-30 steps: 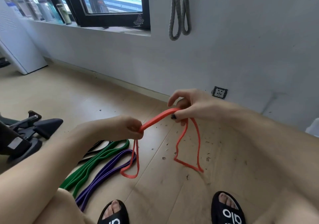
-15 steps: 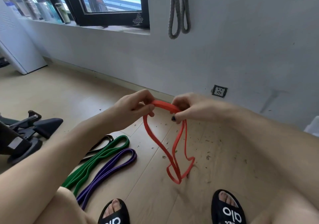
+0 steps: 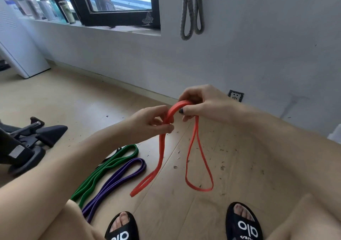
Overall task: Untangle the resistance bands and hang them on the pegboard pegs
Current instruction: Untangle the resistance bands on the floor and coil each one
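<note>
Both hands pinch the orange band [image 3: 191, 153] at its doubled top — left hand [image 3: 151, 123] and right hand [image 3: 201, 103] side by side above the floor [image 3: 230, 212]. It looks light, floppy and stretchy; hold it at the fold. Left of it lie a green band [image 3: 103, 171] and a purple band [image 3: 118, 178], with something black beneath them; a grey band [image 3: 191, 8] hangs on the wall above.

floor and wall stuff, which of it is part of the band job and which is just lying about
Part of the job:
- orange band, held by left hand and right hand
- green band, on the floor
- purple band, on the floor beside it
- grey band, already hanging on the wall

Just lying about:
- black equipment base
- bottles on the sill
- wall socket
- white cabinet
</note>
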`<state>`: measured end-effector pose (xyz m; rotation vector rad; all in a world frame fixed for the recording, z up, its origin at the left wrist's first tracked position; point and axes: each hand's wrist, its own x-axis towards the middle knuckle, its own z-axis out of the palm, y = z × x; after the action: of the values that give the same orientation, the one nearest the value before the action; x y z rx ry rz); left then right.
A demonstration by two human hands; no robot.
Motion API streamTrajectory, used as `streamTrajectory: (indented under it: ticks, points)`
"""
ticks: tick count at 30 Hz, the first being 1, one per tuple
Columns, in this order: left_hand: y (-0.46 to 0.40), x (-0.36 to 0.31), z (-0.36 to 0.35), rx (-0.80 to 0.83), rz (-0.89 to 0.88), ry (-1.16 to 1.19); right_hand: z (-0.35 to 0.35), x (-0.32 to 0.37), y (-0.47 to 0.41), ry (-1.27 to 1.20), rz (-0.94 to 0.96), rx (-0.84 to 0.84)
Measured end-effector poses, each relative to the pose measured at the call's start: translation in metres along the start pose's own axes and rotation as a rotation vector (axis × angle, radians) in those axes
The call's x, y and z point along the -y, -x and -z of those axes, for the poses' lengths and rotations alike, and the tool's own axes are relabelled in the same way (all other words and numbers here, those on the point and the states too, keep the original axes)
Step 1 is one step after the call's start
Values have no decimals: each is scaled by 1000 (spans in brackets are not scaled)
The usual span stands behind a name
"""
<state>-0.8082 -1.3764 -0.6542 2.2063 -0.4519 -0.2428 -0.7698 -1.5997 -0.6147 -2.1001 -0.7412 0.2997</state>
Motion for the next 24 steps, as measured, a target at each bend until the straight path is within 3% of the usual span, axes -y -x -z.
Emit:
streamTrajectory:
  ticks: [8, 24]
  points:
    - [-8, 1, -14, -25, 49, 197, -15, 9, -5, -206, -8, -114]
    - [-7, -11, -3, -82, -42, 101, -13, 12, -6, -222, -83, -36]
